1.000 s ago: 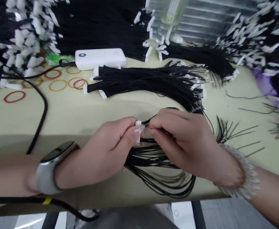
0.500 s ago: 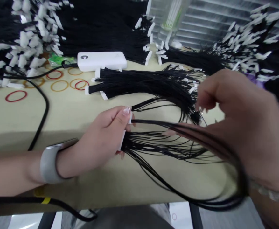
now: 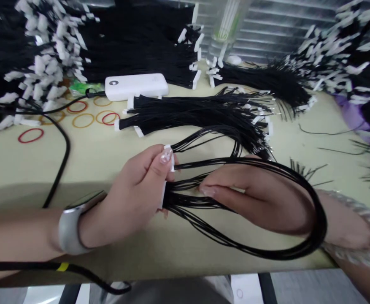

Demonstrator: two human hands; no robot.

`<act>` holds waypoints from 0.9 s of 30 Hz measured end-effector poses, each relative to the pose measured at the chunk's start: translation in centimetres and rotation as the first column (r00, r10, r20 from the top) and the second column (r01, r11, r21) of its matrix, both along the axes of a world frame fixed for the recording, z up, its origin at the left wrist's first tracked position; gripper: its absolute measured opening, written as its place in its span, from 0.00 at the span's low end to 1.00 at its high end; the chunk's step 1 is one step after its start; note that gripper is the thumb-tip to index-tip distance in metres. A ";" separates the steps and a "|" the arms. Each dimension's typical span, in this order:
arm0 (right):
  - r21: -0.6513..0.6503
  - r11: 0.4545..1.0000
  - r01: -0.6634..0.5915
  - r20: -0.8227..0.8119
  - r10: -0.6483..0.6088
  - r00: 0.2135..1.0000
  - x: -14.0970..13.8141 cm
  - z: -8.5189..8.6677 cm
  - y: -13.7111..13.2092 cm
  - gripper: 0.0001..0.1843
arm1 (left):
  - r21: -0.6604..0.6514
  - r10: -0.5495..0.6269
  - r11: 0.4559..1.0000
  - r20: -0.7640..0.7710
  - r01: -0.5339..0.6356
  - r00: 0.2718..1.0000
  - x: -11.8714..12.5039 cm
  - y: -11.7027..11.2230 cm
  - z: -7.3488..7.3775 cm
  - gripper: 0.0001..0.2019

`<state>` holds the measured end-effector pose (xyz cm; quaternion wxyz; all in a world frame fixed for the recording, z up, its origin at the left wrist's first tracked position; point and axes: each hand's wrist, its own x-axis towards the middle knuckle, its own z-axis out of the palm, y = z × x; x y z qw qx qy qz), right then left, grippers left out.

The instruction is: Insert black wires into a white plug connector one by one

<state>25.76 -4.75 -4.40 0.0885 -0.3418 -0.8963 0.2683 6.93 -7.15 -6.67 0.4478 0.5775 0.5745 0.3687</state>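
My left hand (image 3: 137, 185) grips the white connectors (image 3: 172, 162) of a black wire harness, thumb on top. From the connectors thin black wires (image 3: 200, 202) run right, and one bundle bends round in a wide loop (image 3: 320, 219). My right hand (image 3: 260, 196) reaches through that loop. Its thumb and fingertips are pinched together on some of the middle wires, close to the lower connector. Behind both hands lies a bundle of black wires (image 3: 187, 112) with white connectors at its left end and bare tips at its right.
A white power bank (image 3: 137, 86) with a black cable (image 3: 65, 156) lies at the back left, near red and yellow rubber bands (image 3: 83, 120). Heaps of black wires with white connectors (image 3: 44, 63) line the back. Loose wires (image 3: 308, 171) and a purple item (image 3: 352, 112) are at right.
My right hand has come down and left from above the table into the wire loop, and its fingers have closed on the middle wires. My left hand keeps its grip on the connectors.
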 end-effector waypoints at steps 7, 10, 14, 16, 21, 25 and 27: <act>-0.194 0.980 -0.054 -0.084 0.038 0.996 -1.5 -0.1 -0.8 0.11 | 0.226 -0.078 0.966 -0.198 0.123 0.977 -0.4 -0.3 0.0 0.14; -0.196 0.979 -0.056 -0.132 0.030 0.991 -1.7 -0.5 -0.9 0.11 | 0.252 -0.093 0.956 -0.232 0.152 0.968 -0.4 -0.3 -0.1 0.13; -0.103 0.990 -0.097 -0.119 0.085 0.989 -1.9 -0.5 -0.8 0.09 | 0.235 -0.112 0.957 -0.247 0.171 0.963 -0.5 -0.5 0.0 0.12; -0.059 0.990 -0.128 -0.095 0.122 0.988 -1.9 -0.4 -0.8 0.08 | 0.223 -0.126 0.958 -0.245 0.183 0.961 -0.6 -0.6 0.0 0.12; -0.119 0.979 -0.168 -0.115 0.155 0.981 -1.6 -0.5 -0.7 0.10 | 0.239 -0.114 0.954 -0.278 0.184 0.954 -0.7 -0.6 -0.1 0.13; -0.117 0.978 -0.173 -0.142 0.155 0.978 -1.7 -0.4 -0.7 0.10 | 0.204 -0.124 0.963 -0.252 0.178 0.960 -0.6 -0.6 -0.1 0.12; -0.088 0.984 -0.155 -0.106 0.145 0.984 -1.8 -0.3 -0.7 0.09 | 0.195 -0.131 0.964 -0.241 0.180 0.962 -0.6 -0.5 -0.1 0.12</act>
